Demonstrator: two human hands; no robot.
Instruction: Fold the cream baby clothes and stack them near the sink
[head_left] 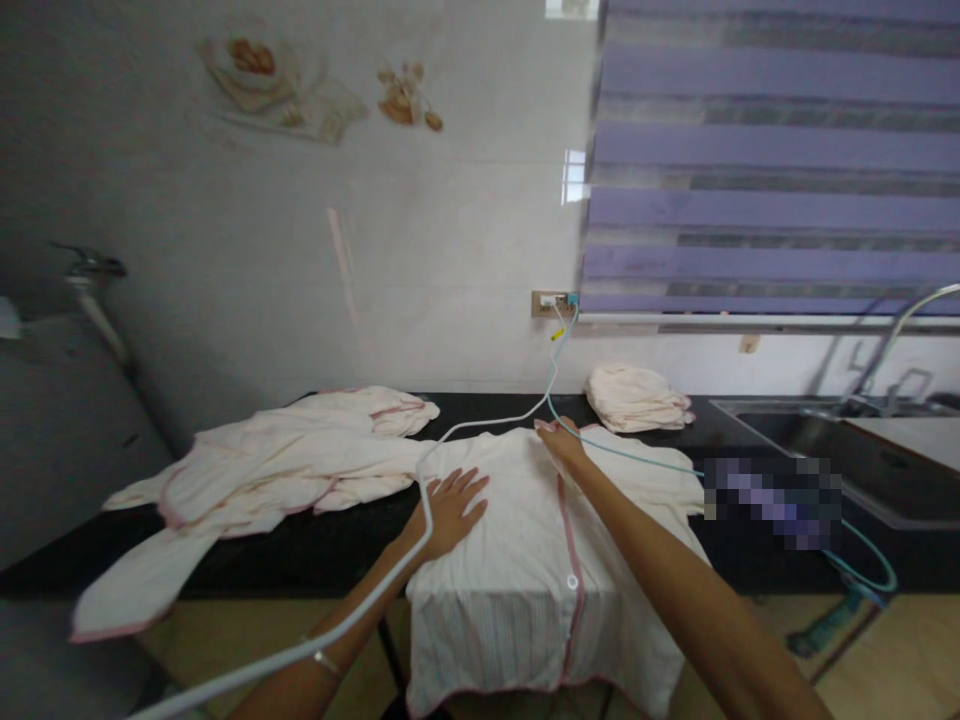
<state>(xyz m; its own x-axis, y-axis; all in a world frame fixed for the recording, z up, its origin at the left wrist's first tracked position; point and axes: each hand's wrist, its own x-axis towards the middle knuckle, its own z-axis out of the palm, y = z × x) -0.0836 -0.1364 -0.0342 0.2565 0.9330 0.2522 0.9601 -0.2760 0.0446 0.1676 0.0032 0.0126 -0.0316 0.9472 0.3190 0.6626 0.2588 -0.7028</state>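
Observation:
A white shirt [510,560] with pink trim and a round button lies spread on the black counter, its lower part hanging over the front edge. My left hand [454,510] rests flat on the shirt's left side, fingers spread. At the collar, my right hand [561,442] has its fingers closed on the shirt's edge. A white cable [431,510] passes in front of my left wrist and across the shirt. A thin teal cord [637,458] runs past my right hand toward the right.
More white garments with pink trim [285,450] lie heaped on the left. A folded white bundle [634,398] sits at the back. Both cords lead to the wall socket [553,303]. On the right are a sink [817,440] and a green-handled tool [825,625]; a patch there is blurred.

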